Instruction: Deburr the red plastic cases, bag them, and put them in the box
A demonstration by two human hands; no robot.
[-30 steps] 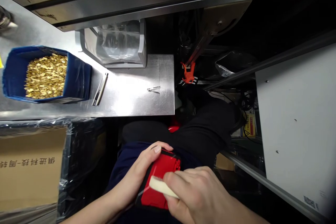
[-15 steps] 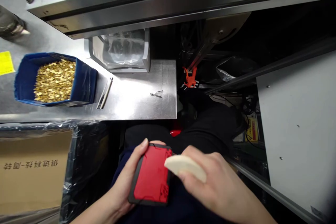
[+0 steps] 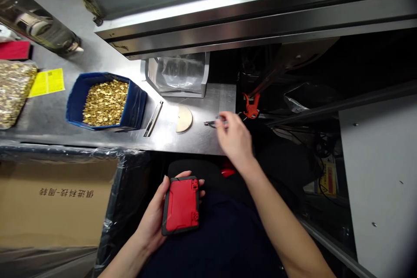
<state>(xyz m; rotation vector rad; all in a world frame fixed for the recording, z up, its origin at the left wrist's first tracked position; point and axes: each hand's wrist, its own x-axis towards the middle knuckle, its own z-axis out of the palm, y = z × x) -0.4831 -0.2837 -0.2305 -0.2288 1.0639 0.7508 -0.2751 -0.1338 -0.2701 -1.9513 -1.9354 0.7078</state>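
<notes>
My left hand (image 3: 156, 213) is wrapped around a flat red and black case (image 3: 180, 205), its red face turned up, above my lap. My right hand (image 3: 235, 137) reaches over the metal table's front right corner. Its thumb and fingertips pinch the handle end of a small metal pliers-like tool (image 3: 210, 123), which lies on the table pointing left; the fingers partly cover it. Left of that tool rests a pale round disc (image 3: 184, 119), flat on the tabletop. Beside the disc lies a slim cutter knife (image 3: 153, 118).
A blue bin (image 3: 138, 106) of small brass-coloured parts stands on the table, with a grey bin (image 3: 206, 76) behind. A metal beam (image 3: 247, 30) crosses above. A cardboard box (image 3: 55, 213) sits lower left, and a white panel (image 3: 384, 173) lies at right. An orange clamp (image 3: 251, 105) is beyond the table edge.
My right hand has put the pale disc down on the table and moved to the pliers-like tool. My left hand keeps the case. The view has shifted left.
</notes>
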